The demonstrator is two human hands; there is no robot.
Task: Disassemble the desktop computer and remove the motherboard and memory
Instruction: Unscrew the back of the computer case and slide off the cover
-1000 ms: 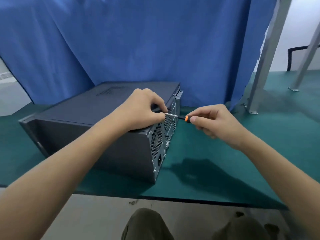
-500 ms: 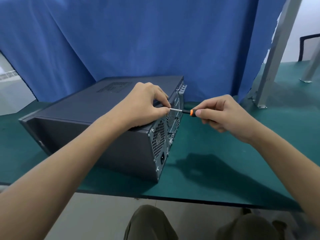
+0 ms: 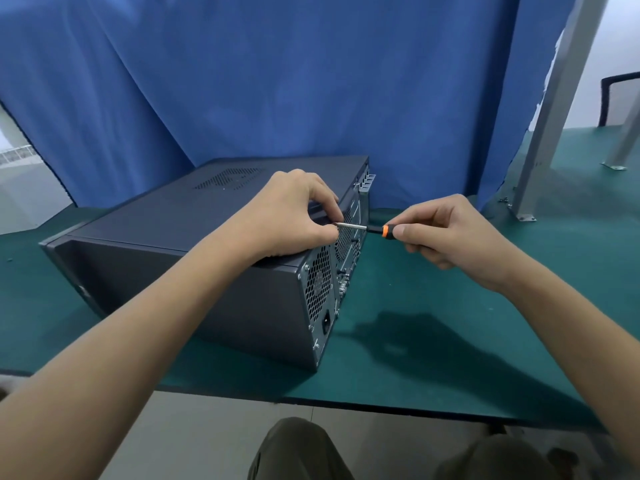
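Observation:
A dark grey desktop computer case [image 3: 180,237] lies on its side on the green table [image 3: 450,358], its perforated rear panel [image 3: 320,289] facing right. My left hand [image 3: 291,216] rests on the case's top edge at the rear, thumb and fingers pinched around the metal shaft of a screwdriver [image 3: 367,228]. My right hand [image 3: 446,233] grips the screwdriver's black and orange handle just right of the case. The tip points at the rear edge and is hidden under my left fingers. The case is closed, so the motherboard and memory are out of sight.
A blue curtain [image 3: 277,91] hangs right behind the table. A grey metal post [image 3: 550,109] with a bolted foot stands at the back right, a second slanted post farther right. The table's front edge runs just above my knees.
Both hands and the screwdriver hold the same spot on the case's rear edge. The view has shifted slightly, so the case sits a little lower and to the right in the frame.

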